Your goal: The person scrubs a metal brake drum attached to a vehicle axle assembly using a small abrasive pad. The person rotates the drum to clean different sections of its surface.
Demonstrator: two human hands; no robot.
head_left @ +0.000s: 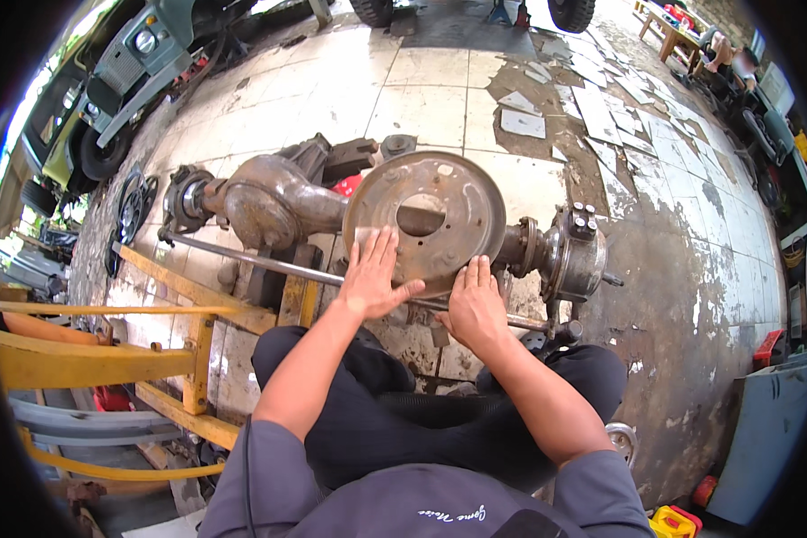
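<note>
A round, rust-stained brake backing plate (466, 197) with a large central hole rests tilted over an old vehicle axle (282, 202) in front of me. My left hand (374, 273) lies on its lower left face, fingers stretched and thumb spread toward the right. At those fingertips is a pale patch (362, 235); I cannot tell whether it is a thin sheet or bare metal. Against the lower right rim my right hand (478, 305) lies with fingers straight and flat, its thumb below the rim. The axle's hub (578, 255) sticks out to the right.
A yellow metal frame (108, 354) stands close on my left. A long steel rod (255, 260) runs along the axle's near side. Broken tiles (522, 123) lie farther off on the floor. Parked vehicles (143, 54) are at far left, a seated person (735, 67) at far right, a blue-grey cabinet (771, 439) nearer.
</note>
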